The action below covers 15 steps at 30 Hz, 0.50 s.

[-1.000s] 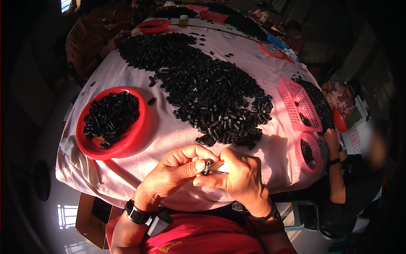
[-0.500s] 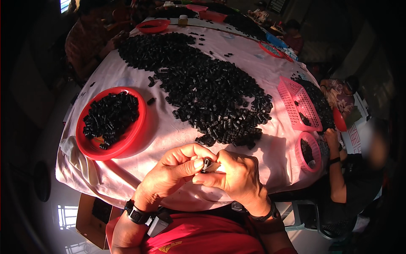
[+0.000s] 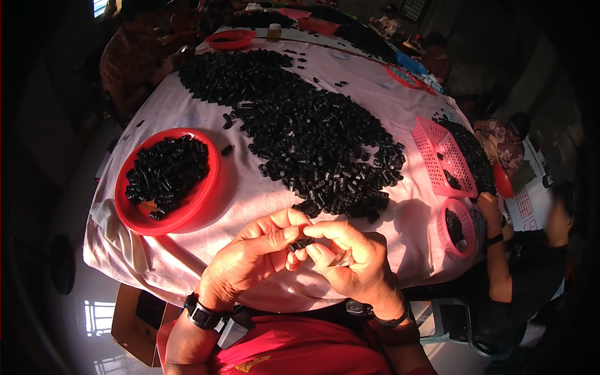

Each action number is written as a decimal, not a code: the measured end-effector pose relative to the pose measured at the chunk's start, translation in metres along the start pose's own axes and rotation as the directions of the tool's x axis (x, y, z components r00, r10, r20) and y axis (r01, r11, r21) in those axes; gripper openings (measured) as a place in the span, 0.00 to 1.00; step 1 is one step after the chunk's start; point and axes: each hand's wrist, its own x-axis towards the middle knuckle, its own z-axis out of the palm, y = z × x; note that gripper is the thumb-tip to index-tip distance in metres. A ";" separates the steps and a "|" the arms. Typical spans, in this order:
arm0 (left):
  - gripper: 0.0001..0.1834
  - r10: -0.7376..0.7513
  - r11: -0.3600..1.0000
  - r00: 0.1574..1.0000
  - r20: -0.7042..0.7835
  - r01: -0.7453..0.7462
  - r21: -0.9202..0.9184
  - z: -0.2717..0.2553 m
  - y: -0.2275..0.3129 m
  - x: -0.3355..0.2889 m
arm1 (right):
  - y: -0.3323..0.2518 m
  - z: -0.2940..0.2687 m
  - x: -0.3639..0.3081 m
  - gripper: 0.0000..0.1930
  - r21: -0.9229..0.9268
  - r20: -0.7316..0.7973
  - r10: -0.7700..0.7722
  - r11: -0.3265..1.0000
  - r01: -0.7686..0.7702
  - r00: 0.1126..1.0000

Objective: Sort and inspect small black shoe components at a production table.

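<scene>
Pink-clothed counter (image 3: 187,262) fills mid-frame with a heap of small black plastic pieces (image 3: 312,137), while left hand (image 3: 247,265) and right hand (image 3: 353,262), low centre, both pinch one small black plastic piece (image 3: 300,244), apparently mid-fitting, which calls for steady alignment.

One head-worn fisheye view looks steeply down from close above the worktop (image 3: 387,112), facing toward 12 o'clock; the wearer's forearms enter at 6 o'clock, edges bending toward the rim

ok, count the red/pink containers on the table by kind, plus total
Round red bowls: 4 (near left, far left, two at the right edge)
Pink mesh rectangular basket: 1
Pink round mesh basket: 1
Red tray, far end: 1
Total: 7
</scene>
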 end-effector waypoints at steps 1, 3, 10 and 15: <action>0.13 0.016 1.000 0.998 -0.060 -0.017 -0.008 0.002 0.000 0.000 | 0.000 0.001 -0.001 0.11 0.044 -0.033 0.005 0.999 -0.004 0.999; 0.14 0.066 0.998 0.997 -0.028 -0.066 0.015 0.000 0.000 0.000 | 0.000 0.004 -0.001 0.10 0.094 -0.055 0.058 0.994 -0.053 0.997; 0.12 0.188 0.961 0.982 0.003 -0.184 0.206 -0.005 -0.004 0.002 | -0.006 0.001 0.001 0.10 -0.132 -0.080 0.014 0.991 -0.025 0.997; 0.12 0.165 0.941 0.986 0.029 -0.166 0.297 -0.003 0.000 0.002 | -0.003 -0.002 0.001 0.20 -0.241 -0.044 0.017 0.970 -0.027 0.999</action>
